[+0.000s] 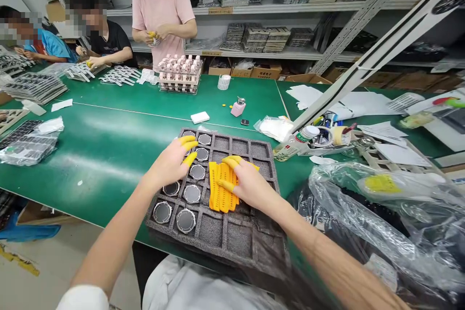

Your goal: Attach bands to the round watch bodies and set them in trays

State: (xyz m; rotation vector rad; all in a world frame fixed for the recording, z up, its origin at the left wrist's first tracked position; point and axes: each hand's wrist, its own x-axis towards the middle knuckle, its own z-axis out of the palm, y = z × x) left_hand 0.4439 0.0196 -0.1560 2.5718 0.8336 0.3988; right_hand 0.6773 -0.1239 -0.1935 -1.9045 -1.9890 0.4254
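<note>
A dark grey foam tray with square compartments lies in front of me on the green table. Round watch faces sit in its two left columns. My left hand, with yellow finger cots, is over the upper left compartments; its thumb and fingers are apart, and part of the left column is hidden under it. A fanned bunch of orange watch straps rests on the middle of the tray. My right hand, also in yellow finger cots, has its thumb and fingers curled over these straps. Its palm hides their right side.
Beyond the tray are a small white block, a pink pump bottle and a rack of pale pink parts. A lamp arm, a white-capped bottle and plastic bags occupy the right. Several people work at the far left.
</note>
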